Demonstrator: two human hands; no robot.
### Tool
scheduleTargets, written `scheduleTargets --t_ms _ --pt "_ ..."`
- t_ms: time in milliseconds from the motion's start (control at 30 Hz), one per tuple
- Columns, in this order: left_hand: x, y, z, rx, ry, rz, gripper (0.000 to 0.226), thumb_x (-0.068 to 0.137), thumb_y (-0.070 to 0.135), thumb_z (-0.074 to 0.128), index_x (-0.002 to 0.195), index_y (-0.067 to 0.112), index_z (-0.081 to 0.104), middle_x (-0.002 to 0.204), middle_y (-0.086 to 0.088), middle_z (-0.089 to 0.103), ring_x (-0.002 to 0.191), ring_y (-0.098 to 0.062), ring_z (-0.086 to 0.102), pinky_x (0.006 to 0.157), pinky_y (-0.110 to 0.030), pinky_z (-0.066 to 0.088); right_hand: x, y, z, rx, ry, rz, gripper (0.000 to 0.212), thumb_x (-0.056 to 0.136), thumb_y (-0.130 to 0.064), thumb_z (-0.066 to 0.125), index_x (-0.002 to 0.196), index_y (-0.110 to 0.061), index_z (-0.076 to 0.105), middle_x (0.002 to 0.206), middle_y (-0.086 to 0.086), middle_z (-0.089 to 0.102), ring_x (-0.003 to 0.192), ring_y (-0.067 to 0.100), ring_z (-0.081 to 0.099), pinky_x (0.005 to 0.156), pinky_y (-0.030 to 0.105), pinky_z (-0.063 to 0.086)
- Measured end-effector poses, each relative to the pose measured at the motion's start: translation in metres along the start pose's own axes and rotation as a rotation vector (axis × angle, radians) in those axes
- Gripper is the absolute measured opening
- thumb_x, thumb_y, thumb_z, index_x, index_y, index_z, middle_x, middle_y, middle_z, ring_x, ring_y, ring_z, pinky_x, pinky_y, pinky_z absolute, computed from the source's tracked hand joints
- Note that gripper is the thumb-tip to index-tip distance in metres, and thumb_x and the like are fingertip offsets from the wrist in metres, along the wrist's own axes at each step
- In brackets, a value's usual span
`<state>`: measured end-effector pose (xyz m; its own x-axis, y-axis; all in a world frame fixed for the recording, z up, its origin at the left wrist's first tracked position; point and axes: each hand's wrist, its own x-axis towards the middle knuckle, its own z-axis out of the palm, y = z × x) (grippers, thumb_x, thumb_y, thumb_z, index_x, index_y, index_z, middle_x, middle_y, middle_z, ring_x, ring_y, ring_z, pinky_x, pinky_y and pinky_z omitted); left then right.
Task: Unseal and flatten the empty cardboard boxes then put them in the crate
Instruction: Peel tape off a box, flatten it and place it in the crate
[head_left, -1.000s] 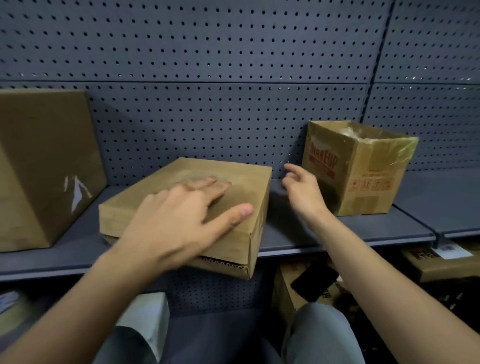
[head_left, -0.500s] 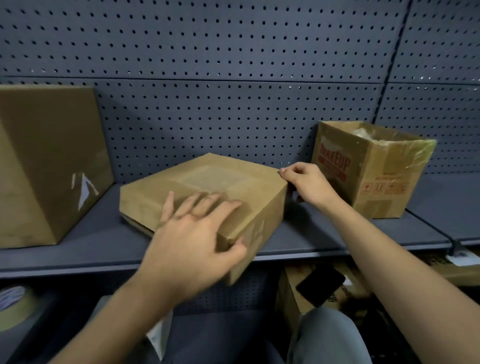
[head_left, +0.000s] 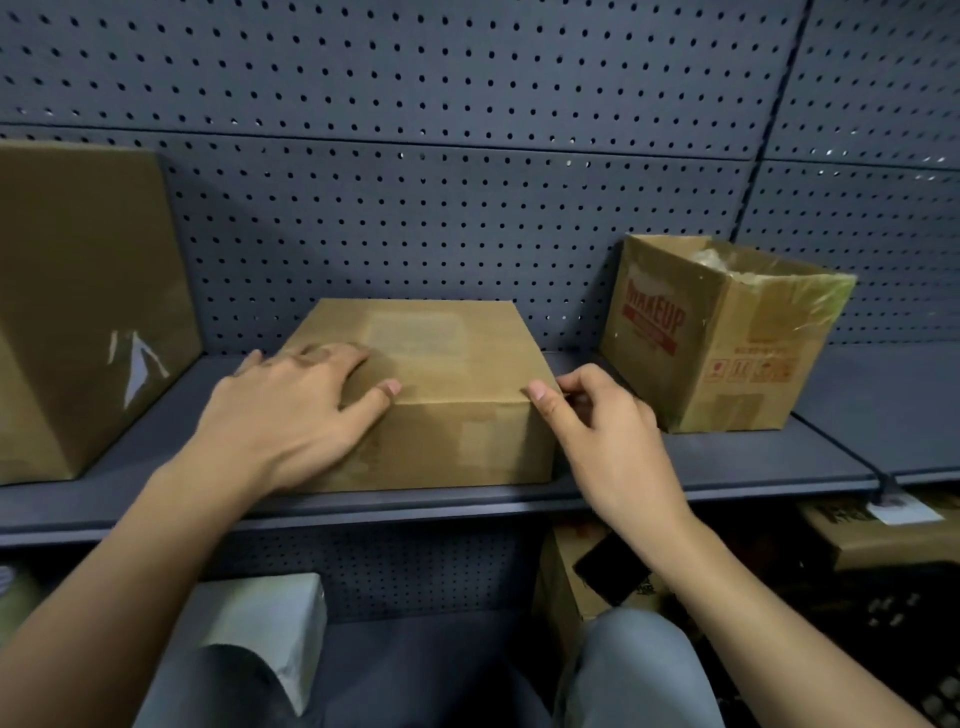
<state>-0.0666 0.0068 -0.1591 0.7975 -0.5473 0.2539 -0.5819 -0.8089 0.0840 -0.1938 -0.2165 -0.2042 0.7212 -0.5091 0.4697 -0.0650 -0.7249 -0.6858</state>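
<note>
**Both hands are lying on the middle box at the shelf's front lip**

The middle box (head_left: 457, 415) is sitting closed and flat on the grey shelf (head_left: 753, 467), its front face running almost flush with the shelf's front edge. Bare shelf is showing on either side of it. A wide strip is separating it from the large box (head_left: 78, 312) on the left. A narrower gap is separating it from the printed box (head_left: 727, 343) on the right, and the right hand is occupying part of that gap. The middle box's rear edge is lying close to the pegboard wall (head_left: 467, 208); whether the two are touching cannot be told.

The pegboard is rising dark blue-grey behind the whole shelf, with a vertical seam to the right. The printed box is standing open-topped, with crinkled clear plastic showing at its mouth. Below the shelf, more cartons (head_left: 566, 587) are standing in shadow, with a dark flat object (head_left: 613, 566) lying against one. A white block (head_left: 260, 623) is sitting at lower left, beside the person's grey-clad knees.

The left hand (head_left: 291, 410) is reaching in from lower left and pressing palm-down on the box's top, fingers straight and spread apart, thumb lying along the front top edge. The right hand (head_left: 597, 431) is gripping the front right top corner, thumb planted on the corner and fingers curling round the box's right side.
</note>
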Motion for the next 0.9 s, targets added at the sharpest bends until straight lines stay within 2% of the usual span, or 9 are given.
scheduleTargets --t_ms 167,267,367,467,567,667,767,900 --pt "0.005 0.006 -0.003 0.032 -0.014 0.001 0.08 0.081 0.073 0.005 0.144 0.034 0.036 0.151 0.0 0.045 0.136 -0.024 0.042 0.115 -0.048 0.028 -0.003 0.004 0.0 0.039 0.012 -0.013 0.042 0.09 -0.064 0.052 0.105 -0.027 0.063 0.096 -0.009 0.066 0.093 0.01 0.061 0.078 0.038 0.052" --pt "0.008 0.018 -0.006 0.038 -0.017 0.013 0.068 0.09 0.069 0.012 0.144 0.037 0.037 0.149 -0.002 0.047 0.13 -0.03 0.047 0.107 -0.046 0.034 -0.01 0.003 0.001 0.057 0.02 -0.031 0.059 0.084 -0.068 0.05 0.129 -0.03 0.059 0.114 -0.014 0.06 0.093 -0.002 0.056 0.084 0.028 0.047" --pt "0.017 0.033 -0.002 -0.004 0.005 0.079 0.06 0.096 0.066 0.021 0.149 0.04 0.034 0.158 0.008 0.035 0.136 -0.028 0.043 0.105 -0.042 0.037 -0.016 -0.003 0.008 0.032 0.016 -0.011 0.075 0.08 -0.069 0.054 0.145 -0.031 0.046 0.117 -0.014 0.052 0.095 -0.001 0.053 0.084 0.025 0.044" --pt "0.022 0.042 0.01 0.012 0.07 0.124 0.062 0.097 0.064 0.015 0.15 0.039 0.032 0.158 0.011 0.035 0.142 -0.02 0.036 0.111 -0.038 0.032 -0.019 -0.012 0.019 -0.068 0.023 0.026 0.077 0.074 -0.064 0.058 0.145 -0.04 0.039 0.124 -0.014 0.044 0.096 0.001 0.047 0.09 0.033 0.047" --pt "0.019 0.042 0.019 0.053 0.146 0.121 0.07 0.089 0.062 0.008 0.15 0.04 0.034 0.156 0.014 0.038 0.143 -0.013 0.035 0.111 -0.032 0.032 -0.02 -0.017 0.029 -0.109 0.073 0.058 0.072 0.074 -0.062 0.06 0.139 -0.043 0.036 0.132 -0.016 0.043 0.095 0.002 0.046 0.087 0.035 0.047" --pt "0.018 0.043 0.021 0.043 0.164 0.099 0.068 0.09 0.063 0.009 0.15 0.043 0.034 0.156 0.017 0.035 0.145 -0.011 0.031 0.111 -0.031 0.031 -0.022 -0.018 0.035 -0.135 0.109 0.071 0.072 0.073 -0.062 0.059 0.138 -0.039 0.036 0.134 -0.015 0.044 0.106 0.011 0.053 0.084 0.036 0.046" --pt "0.019 0.045 0.021 0.02 0.163 0.08 0.058 0.097 0.063 0.019 0.15 0.045 0.033 0.158 0.017 0.032 0.146 -0.011 0.029 0.112 -0.031 0.029 -0.02 -0.019 0.037 -0.176 0.112 0.091 0.071 0.073 -0.061 0.06 0.136 -0.038 0.036 0.133 -0.015 0.045 0.106 0.017 0.057 0.077 0.035 0.042" --pt "0.019 0.045 0.022 0.022 0.169 0.07 0.057 0.096 0.063 0.02 0.149 0.047 0.033 0.158 0.019 0.031 0.147 -0.01 0.027 0.111 -0.032 0.031 -0.021 -0.019 0.04 -0.157 0.147 0.09 0.069 0.073 -0.059 0.06 0.136 -0.04 0.038 0.13 -0.017 0.047 0.093 0.007 0.051 0.077 0.032 0.041"
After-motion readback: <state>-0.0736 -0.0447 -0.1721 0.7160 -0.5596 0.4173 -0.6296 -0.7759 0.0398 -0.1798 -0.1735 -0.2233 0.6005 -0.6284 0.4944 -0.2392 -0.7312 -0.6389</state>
